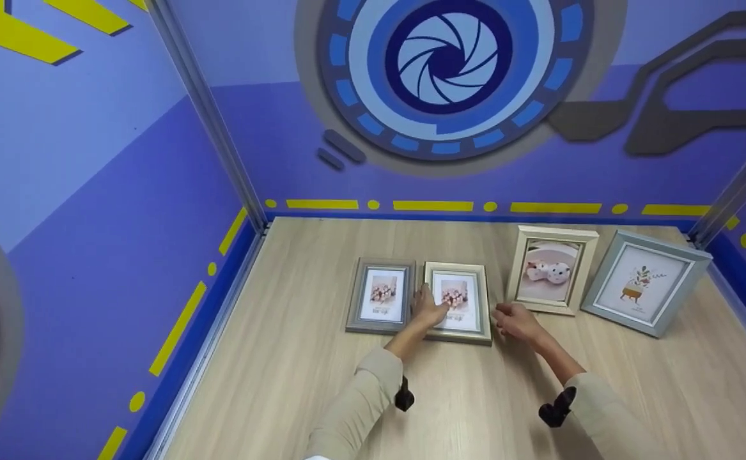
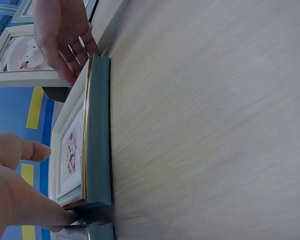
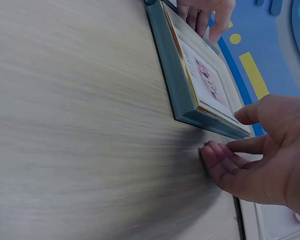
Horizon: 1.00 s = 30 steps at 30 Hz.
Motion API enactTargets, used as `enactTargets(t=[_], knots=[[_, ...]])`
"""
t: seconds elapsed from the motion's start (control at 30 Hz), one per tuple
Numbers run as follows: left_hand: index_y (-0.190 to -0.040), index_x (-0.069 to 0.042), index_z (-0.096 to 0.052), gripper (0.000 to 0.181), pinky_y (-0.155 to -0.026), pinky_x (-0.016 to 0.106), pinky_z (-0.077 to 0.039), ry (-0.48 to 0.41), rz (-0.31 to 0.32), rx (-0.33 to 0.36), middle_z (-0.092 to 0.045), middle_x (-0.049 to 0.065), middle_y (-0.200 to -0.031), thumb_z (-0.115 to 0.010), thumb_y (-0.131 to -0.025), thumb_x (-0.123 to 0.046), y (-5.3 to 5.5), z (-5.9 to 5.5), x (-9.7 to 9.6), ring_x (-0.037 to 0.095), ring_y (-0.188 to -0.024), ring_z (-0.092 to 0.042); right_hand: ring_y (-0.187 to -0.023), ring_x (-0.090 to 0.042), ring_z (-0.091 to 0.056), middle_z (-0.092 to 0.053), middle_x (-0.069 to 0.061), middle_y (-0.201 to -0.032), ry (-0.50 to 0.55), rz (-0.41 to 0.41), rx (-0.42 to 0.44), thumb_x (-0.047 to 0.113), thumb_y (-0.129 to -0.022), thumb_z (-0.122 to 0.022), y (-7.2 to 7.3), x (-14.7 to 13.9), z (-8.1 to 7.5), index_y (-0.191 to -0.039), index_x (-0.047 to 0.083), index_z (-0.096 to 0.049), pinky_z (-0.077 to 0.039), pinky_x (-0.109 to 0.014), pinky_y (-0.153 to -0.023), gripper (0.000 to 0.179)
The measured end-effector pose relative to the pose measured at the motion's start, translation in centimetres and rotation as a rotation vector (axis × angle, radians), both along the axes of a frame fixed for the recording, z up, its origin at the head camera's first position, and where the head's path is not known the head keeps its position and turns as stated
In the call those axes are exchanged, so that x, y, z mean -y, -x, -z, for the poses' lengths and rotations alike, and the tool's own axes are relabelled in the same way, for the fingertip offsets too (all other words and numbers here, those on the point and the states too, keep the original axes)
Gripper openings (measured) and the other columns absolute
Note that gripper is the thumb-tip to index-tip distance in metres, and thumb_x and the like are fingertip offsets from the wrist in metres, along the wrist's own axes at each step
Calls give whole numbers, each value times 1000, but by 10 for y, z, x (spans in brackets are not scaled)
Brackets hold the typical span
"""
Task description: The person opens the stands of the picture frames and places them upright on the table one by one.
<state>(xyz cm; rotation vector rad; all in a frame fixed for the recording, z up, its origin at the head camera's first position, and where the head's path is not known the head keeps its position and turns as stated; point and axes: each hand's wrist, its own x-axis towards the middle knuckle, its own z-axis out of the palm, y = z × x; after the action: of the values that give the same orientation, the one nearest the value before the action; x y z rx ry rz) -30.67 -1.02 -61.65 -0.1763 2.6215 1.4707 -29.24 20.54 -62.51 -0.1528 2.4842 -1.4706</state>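
A champagne-coloured picture frame [image 1: 461,281] lies face up on the table between my hands, showing a picture of a pinkish bunch. My left hand [image 1: 425,313] is at its left side. The thumb hovers over the front and the straight fingers reach down along the side edge. Close by the frame's right edge, my right hand [image 1: 520,322] holds nothing; its fingers are loosely bent and its thumb is near the frame's corner in the right wrist view. A darker grey picture frame [image 1: 382,294] with a similar picture lies just left of my left hand.
A cream picture frame [image 1: 551,271] stands propped up behind my right hand. Beside it, a larger grey-blue picture frame [image 1: 644,287] also stands, turned slightly. The wooden table [image 1: 296,358] ends at printed blue walls [image 1: 264,153] behind and on both sides.
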Motion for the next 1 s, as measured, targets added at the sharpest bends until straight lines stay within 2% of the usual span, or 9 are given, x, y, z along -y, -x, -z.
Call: enactTargets(t=[0.1,0.17,0.3,0.47,0.6,0.7,0.8,0.87,1.0], knots=[[-153,8,-31,72,-125,53,-26,-19,-14,4,-33,32,-157,-61,-91,-13,-2,2,-2,47,-149,-27,-66,-11,-52,-55,-1,-74,-26,23,-13,12,-104,-52,1,8,4,-99,-13,-62,-45,-24,-57,28],[-153,8,-31,72,-125,52,-26,-34,-24,2,-32,32,-157,-60,-90,-13,-3,2,-4,47,-150,-27,-61,-9,-47,-48,4,-68,-44,55,-21,13,-103,-54,1,13,6,-85,-4,-60,-40,-24,-54,26],[-152,7,-33,72,-125,52,-27,-83,-55,2,-34,32,-156,-61,-89,-11,-3,0,-8,46,-149,-29,-63,-11,-43,-48,3,-67,-53,127,-41,11,-100,-58,0,19,7,-84,-4,-63,-36,-24,-55,22],[-149,4,-38,67,-121,52,-34,-114,-95,-5,-42,29,-151,-63,-88,-12,-2,-3,-10,44,-143,-40,-73,-15,-50,-65,-10,-83,-77,162,-88,7,-96,-63,-1,21,4,-108,-14,-70,-41,-23,-63,25],[-143,0,-46,58,-114,50,-42,-127,-141,-20,-51,24,-142,-62,-89,-12,-3,-7,-13,41,-134,-50,-79,-17,-60,-72,-25,-100,-69,181,-111,4,-94,-66,-3,16,2,-118,-16,-67,-47,-21,-66,32],[-137,0,-51,49,-111,47,-44,-157,-174,-47,-56,23,-138,-58,-89,-7,-3,-8,-14,39,-130,-53,-92,-27,-65,-69,-34,-114,-40,223,-82,4,-94,-66,-2,12,1,-128,-16,-61,-49,-21,-72,39],[-132,2,-55,44,-109,46,-46,-169,-217,-78,-60,23,-133,-55,-89,-2,-2,-9,-13,38,-127,-57,-113,-35,-62,-62,-37,-129,-11,251,-33,5,-96,-64,-3,9,-1,-136,-15,-54,-51,-24,-84,46],[-129,4,-58,40,-107,46,-48,-177,-255,-106,-63,23,-129,-56,-89,-1,-2,-9,-12,38,-124,-59,-118,-35,-59,-60,-37,-133,13,263,-7,6,-97,-62,-3,9,-3,-138,-15,-53,-51,-27,-90,47],[-124,8,-61,35,-102,44,-52,-286,-323,-138,-67,24,-123,-57,-90,2,3,-12,-9,37,-117,-63,-130,-36,-52,-53,-36,-141,79,268,24,9,-100,-60,-4,10,-14,-142,-16,-48,-48,-29,-99,50]])
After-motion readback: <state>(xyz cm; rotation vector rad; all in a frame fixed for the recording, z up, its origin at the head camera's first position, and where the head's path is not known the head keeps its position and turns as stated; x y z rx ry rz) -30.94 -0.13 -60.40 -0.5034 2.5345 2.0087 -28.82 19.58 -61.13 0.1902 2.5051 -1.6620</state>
